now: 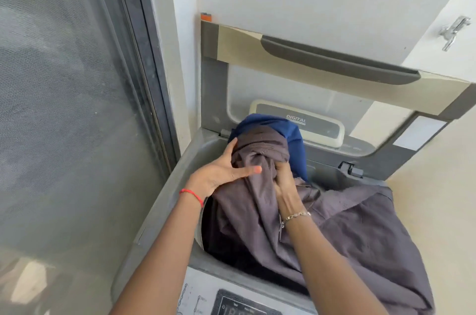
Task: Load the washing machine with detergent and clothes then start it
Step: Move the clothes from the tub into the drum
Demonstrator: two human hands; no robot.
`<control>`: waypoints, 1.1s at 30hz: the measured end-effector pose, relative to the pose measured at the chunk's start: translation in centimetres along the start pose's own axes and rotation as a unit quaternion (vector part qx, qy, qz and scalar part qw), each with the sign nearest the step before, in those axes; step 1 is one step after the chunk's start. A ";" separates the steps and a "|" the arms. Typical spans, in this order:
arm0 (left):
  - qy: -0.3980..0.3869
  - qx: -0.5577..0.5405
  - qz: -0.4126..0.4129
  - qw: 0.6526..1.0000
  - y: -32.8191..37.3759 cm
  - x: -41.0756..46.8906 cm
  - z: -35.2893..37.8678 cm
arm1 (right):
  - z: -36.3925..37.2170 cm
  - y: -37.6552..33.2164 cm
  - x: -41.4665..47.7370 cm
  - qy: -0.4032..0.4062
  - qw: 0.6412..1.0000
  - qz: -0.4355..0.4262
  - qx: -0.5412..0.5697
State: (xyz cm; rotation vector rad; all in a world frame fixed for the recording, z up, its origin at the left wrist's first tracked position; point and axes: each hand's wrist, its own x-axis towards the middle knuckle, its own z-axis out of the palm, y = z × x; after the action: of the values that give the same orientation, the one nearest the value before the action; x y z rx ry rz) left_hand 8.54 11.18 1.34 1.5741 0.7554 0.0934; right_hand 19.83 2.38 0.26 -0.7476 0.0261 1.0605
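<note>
A top-loading grey washing machine stands below me with its lid raised against the wall. A bundle of grey-brown cloth hangs over the drum opening, and a blue garment shows behind it. More of the grey cloth drapes over the machine's right rim. My left hand presses flat against the bundle's left side, fingers spread. My right hand grips the cloth from the front, its fingers buried in the folds. The drum's inside is mostly hidden. No detergent is in view.
The control panel with a lit digital display sits at the near edge. A mesh-screened sliding door fills the left side. A metal tap sticks out of the wall at the upper right.
</note>
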 end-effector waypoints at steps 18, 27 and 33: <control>-0.074 0.317 -0.169 0.930 -7.9 3.2 7.2 | -18.4 -14.6 -11.9 0.261 0.611 -0.024 -0.747; -0.091 0.281 -0.144 0.945 -6.5 2.9 7.7 | -13.8 -12.6 -12.9 0.348 0.568 -0.211 -0.716; -0.181 0.128 -0.065 0.973 -3.1 1.3 6.8 | -2.5 -9.1 -10.0 0.177 0.795 -0.299 -0.498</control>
State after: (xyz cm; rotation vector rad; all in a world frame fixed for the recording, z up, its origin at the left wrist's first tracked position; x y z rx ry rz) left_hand 11.54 5.85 -3.18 1.7154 0.5955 -0.3922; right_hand 22.75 -9.34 6.93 -1.7675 -0.4609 0.2287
